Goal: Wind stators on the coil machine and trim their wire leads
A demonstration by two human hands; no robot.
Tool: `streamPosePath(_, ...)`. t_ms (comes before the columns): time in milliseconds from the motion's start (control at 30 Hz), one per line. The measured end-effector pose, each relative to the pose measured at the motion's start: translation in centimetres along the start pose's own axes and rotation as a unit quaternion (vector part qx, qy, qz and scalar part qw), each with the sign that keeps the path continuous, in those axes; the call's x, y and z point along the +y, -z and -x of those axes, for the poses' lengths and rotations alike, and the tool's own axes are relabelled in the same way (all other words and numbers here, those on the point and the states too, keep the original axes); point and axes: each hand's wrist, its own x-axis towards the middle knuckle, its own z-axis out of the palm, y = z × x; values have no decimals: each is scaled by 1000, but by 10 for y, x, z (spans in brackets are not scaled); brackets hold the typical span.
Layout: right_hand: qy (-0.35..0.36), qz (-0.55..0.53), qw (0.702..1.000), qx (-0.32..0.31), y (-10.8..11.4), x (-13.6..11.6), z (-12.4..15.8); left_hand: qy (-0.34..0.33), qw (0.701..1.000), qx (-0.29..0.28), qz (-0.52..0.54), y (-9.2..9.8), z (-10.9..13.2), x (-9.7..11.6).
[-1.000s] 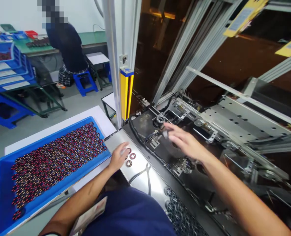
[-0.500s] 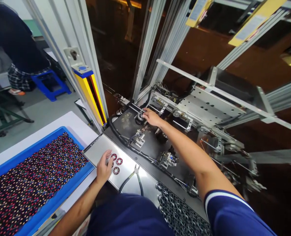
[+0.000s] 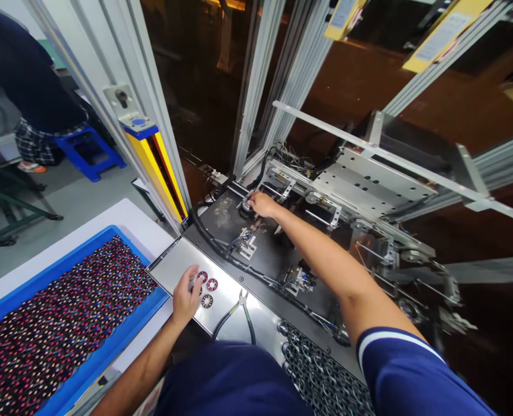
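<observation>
My left hand (image 3: pixel 186 296) rests over the metal shelf, fingers curved and thumb apart, beside several small ring-shaped wound motor stators (image 3: pixel 207 301). One stator lies partly under its fingertips; whether they touch it is unclear. My right hand (image 3: pixel 263 204) reaches far across the machine's black plate. Its fingers are closed at a round metal fixture (image 3: pixel 246 207), and what they grip there is hidden. A pair of cutting pliers (image 3: pixel 242 300) lies on the shelf with its handles spread towards my body.
A blue tray (image 3: pixel 122 231) packed with stators stands on a white table at left. Many dark round parts with wires (image 3: pixel 321 364) cover the shelf's right end. A yellow sensor post (image 3: pixel 159 167) rises beside the machine. Behind it, a person sits on a blue stool (image 3: pixel 89 151).
My right hand has shifted slightly, and its fingers have curled in more at the round fixture. My left hand stays by the stators. The view has moved a little.
</observation>
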Motion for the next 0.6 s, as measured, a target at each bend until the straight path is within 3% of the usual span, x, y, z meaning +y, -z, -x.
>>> streamPosePath(167,-40,29,999,-16,4,-11,1,-1,1000,2,-7,-1,-1,2)
streamPosePath(600,-53,95,993,-39,8,-19,2,-24,1000,6,-12,-4,-3,5)
